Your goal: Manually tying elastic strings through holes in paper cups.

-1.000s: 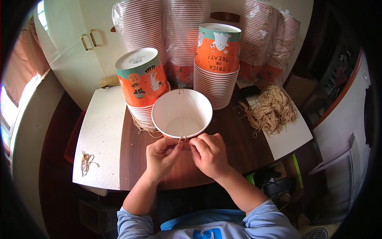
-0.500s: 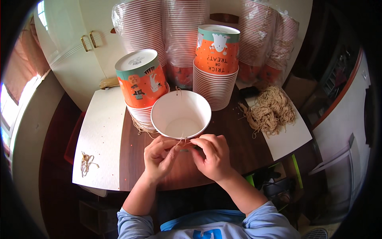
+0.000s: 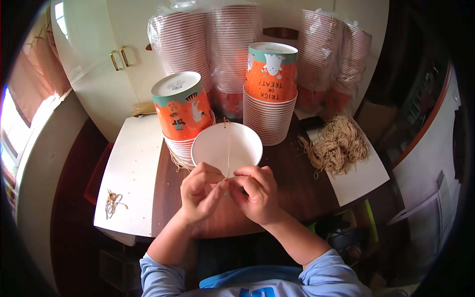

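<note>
A paper bucket (image 3: 210, 146) with a white inside stands upright before me, its mouth facing up. A thin beige string (image 3: 229, 146) runs from a hole near its far rim, across the mouth, to my fingers at the near rim. My left hand (image 3: 200, 192) pinches the string between thumb and fingers. Right beside it, fingertips nearly touching, my right hand (image 3: 257, 194) is closed in a pinch on the string too. The near side of the bucket and the string's end are mostly hidden behind my fingers.
Nested orange and green buckets stand upside down at the left (image 3: 182, 116) and right (image 3: 271, 74) behind the bucket. Tall plastic-wrapped bucket stacks (image 3: 232, 44) line the back. A tangled string heap (image 3: 341, 146) lies on the right white panel, a small string bundle (image 3: 114, 204) on the left.
The string now stretches taut across the bucket's mouth; before, only short loops showed at the near rim. My hands stay at the near rim, and the view has shifted slightly.
</note>
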`<state>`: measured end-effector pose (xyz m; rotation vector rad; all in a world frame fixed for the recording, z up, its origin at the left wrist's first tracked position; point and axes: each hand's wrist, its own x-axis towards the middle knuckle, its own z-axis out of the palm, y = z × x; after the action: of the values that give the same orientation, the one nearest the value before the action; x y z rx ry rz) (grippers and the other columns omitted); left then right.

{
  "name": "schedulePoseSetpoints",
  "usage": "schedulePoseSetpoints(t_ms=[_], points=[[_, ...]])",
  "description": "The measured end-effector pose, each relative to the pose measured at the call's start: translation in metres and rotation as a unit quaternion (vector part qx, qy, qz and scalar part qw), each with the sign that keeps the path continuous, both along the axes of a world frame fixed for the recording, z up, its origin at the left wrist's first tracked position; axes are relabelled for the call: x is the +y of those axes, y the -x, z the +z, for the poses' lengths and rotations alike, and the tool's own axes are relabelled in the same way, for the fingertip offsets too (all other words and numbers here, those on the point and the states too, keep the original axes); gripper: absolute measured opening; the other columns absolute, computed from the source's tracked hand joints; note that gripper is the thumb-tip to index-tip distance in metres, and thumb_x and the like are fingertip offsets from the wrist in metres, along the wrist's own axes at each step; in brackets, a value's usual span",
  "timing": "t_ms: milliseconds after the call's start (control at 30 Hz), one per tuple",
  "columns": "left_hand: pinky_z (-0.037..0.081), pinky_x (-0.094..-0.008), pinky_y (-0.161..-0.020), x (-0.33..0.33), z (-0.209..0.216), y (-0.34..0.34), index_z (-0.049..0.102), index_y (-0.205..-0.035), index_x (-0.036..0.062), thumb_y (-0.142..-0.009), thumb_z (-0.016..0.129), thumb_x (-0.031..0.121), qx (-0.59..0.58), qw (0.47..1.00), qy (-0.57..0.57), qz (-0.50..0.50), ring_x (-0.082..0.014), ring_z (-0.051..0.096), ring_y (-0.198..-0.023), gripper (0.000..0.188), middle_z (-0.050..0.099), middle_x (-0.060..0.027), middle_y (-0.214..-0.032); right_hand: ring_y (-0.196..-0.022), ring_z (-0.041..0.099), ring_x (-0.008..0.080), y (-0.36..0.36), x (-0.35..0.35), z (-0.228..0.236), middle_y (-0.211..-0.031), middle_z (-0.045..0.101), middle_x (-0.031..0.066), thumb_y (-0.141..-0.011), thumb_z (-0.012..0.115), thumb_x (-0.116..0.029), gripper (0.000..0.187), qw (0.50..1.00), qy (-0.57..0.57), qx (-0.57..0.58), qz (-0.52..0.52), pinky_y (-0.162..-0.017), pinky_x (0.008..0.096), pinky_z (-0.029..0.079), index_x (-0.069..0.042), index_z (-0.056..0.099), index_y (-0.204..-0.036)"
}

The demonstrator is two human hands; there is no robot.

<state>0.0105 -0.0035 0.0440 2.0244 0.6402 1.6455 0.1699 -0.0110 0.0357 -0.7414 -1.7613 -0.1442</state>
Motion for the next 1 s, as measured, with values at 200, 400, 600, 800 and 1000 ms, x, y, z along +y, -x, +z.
schedulePoseSetpoints(t_ms=[200,400,600,800,1000], points=[[0.042,-0.0238,-0.070,0.018,0.020,0.001,0.064,-0.080,-0.0027,-0.084,0.063,0.002,-0.109,0.984,0.086,-0.113,-0.0134,0.054,-0.077,0.006,0.060,-0.0073,-0.082,-0.069,0.058,0.0180,0.000,0.001,0.005,-0.080,0.059,-0.0020,-0.062,0.073,-0.004,0.019,0.997,0.071,-0.003,-0.011,-0.063,0.0332,0.040,-0.012,0.061,-0.075],[0.042,-0.0268,-0.077,0.034,0.006,0.000,0.064,-0.082,-0.0017,-0.085,0.060,0.003,-0.249,0.943,0.130,-0.180,-0.0139,0.054,-0.082,0.007,0.060,-0.0080,-0.085,-0.066,0.058,0.0178,0.004,0.004,0.005,-0.074,0.058,-0.0020,-0.062,0.073,-0.005,0.016,0.994,0.108,0.007,0.021,-0.058,0.0368,0.041,-0.012,0.062,-0.071],[0.041,-0.0276,-0.073,0.037,0.003,0.012,0.064,-0.079,-0.0015,-0.082,0.063,0.003,-0.217,0.957,0.073,-0.178,-0.0155,0.053,-0.079,0.006,0.060,-0.0081,-0.082,-0.079,0.061,0.0245,-0.004,0.001,0.019,-0.090,0.061,0.0067,-0.068,0.075,-0.011,0.024,0.989,0.137,-0.051,0.008,-0.067,0.0337,0.046,-0.007,0.065,-0.090],[0.043,-0.0269,-0.064,0.026,0.006,0.020,0.065,-0.075,-0.0003,-0.078,0.064,0.002,-0.101,0.980,0.017,-0.168,-0.0159,0.056,-0.072,0.004,0.061,-0.0086,-0.077,-0.086,0.062,0.0224,-0.037,0.080,0.039,-0.092,0.064,0.0127,-0.073,0.073,-0.018,0.043,0.948,0.314,-0.039,-0.043,-0.077,0.0338,0.049,0.003,0.059,-0.108],[0.045,-0.0299,-0.069,0.028,0.011,0.018,0.067,-0.081,-0.0006,-0.071,0.067,0.007,-0.015,0.988,-0.094,-0.120,-0.0194,0.058,-0.077,0.013,0.063,-0.0091,-0.081,-0.078,0.066,0.0287,-0.050,0.144,0.037,-0.078,0.066,0.0195,-0.074,0.062,-0.018,0.032,0.819,0.540,-0.192,0.025,-0.070,0.0398,0.049,0.003,0.064,-0.099]])
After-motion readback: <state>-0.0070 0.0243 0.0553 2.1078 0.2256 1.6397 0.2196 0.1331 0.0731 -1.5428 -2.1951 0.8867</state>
